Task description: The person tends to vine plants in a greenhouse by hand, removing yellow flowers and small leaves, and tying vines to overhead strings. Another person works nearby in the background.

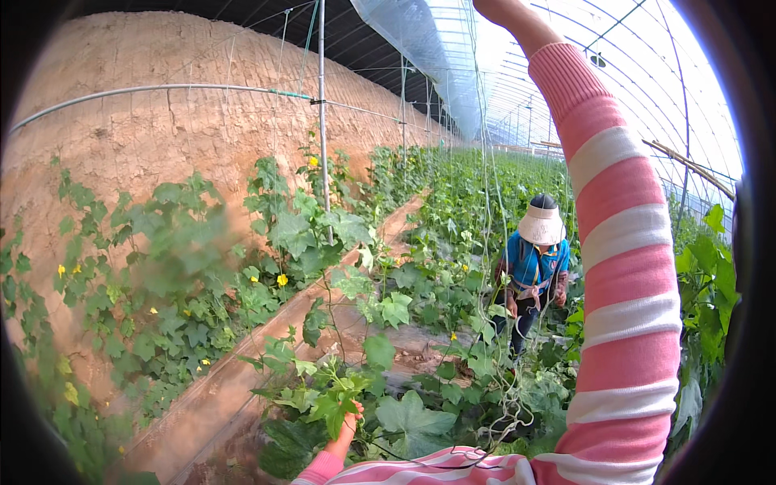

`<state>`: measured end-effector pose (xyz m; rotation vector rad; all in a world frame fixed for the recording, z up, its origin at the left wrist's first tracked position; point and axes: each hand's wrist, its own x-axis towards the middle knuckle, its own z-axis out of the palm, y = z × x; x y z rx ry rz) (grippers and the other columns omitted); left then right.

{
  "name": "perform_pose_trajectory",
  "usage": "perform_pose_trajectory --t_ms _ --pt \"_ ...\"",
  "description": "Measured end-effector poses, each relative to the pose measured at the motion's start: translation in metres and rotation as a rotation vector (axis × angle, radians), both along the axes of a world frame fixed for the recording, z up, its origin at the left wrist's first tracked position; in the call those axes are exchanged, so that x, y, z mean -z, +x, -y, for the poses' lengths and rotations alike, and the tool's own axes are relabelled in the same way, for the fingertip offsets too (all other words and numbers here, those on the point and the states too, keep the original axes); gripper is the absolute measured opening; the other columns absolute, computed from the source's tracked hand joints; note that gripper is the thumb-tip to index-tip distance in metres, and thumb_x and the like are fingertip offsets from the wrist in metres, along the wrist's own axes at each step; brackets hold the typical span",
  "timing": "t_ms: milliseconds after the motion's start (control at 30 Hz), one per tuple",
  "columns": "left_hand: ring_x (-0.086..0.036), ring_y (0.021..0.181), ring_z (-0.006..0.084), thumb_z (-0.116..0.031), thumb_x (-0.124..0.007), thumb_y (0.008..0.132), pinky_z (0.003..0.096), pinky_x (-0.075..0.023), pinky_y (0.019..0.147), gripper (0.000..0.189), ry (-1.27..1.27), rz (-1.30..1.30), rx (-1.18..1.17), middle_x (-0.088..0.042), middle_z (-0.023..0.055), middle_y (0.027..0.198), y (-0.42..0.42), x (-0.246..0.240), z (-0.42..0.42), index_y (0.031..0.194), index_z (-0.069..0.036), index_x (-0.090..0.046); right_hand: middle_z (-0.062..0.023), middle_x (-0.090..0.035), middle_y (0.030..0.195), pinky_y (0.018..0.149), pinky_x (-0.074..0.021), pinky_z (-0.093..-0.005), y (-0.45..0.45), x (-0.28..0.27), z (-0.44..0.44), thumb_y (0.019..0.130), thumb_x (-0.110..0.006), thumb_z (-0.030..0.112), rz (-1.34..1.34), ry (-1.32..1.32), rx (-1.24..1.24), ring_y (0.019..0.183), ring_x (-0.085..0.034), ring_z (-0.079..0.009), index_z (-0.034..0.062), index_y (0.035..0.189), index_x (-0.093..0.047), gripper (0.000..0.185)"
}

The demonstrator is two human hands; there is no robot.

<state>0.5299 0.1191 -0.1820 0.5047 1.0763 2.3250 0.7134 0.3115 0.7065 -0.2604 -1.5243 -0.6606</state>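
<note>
Low in front of me, my left hand (348,424) has its fingers curled at a leafy vine shoot (333,397), whose leaves hide part of the grip. Broad lobed leaves (415,421) spread just to the right of that hand. My right arm, in a pink and white striped sleeve, reaches straight up. Only the wrist end of my right hand (500,11) shows at the top edge; its fingers are cut off. Thin hanging strings (483,121) run down close to it, and their loose ends bunch in a tangle (509,412) among the vines.
A person (533,267) in a sun hat and blue top stands among the vines ahead. A metal post (323,121) and a horizontal pipe (182,86) stand before an earthen wall (151,54). A narrow ledge (242,370) runs along the left. Plastic film (503,54) arches overhead.
</note>
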Motion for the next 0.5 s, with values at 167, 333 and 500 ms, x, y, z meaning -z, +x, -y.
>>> perform_pose_trajectory --t_ms 167,333,500 --pt "-0.061 0.078 0.0219 -0.029 -0.061 0.088 0.0263 -0.0449 0.054 0.028 -0.063 -0.074 -0.052 -0.062 0.0087 0.09 0.007 0.002 0.021 0.103 -0.006 -0.056 -0.0214 -0.051 0.128 0.106 -0.0284 -0.052 -0.039 -0.024 -0.002 0.09 -0.049 0.011 -0.027 -0.062 0.208 0.127 -0.038 -0.0369 0.0109 0.113 -0.064 0.027" --pt "-0.061 0.078 0.0222 -0.031 -0.054 0.091 0.027 -0.0446 0.053 0.027 -0.2 0.094 -0.003 -0.062 0.0095 0.09 0.0 0.011 0.045 0.101 -0.006 -0.056 -0.0206 -0.052 0.126 0.104 -0.031 -0.0489 -0.063 -0.027 0.014 0.089 -0.047 0.008 0.023 -0.094 0.281 0.125 -0.041 -0.0348 0.0111 0.115 -0.062 0.029" --pt "-0.061 0.077 0.022 -0.033 -0.052 0.091 0.0269 -0.0441 0.053 0.028 -0.163 0.173 0.028 -0.062 0.0097 0.089 -0.012 0.03 0.047 0.099 -0.006 -0.056 -0.0198 -0.053 0.124 0.103 -0.0335 -0.0458 -0.073 -0.028 0.028 0.088 -0.045 0.005 0.067 -0.077 0.322 0.123 -0.043 -0.0327 0.0113 0.117 -0.059 0.032"
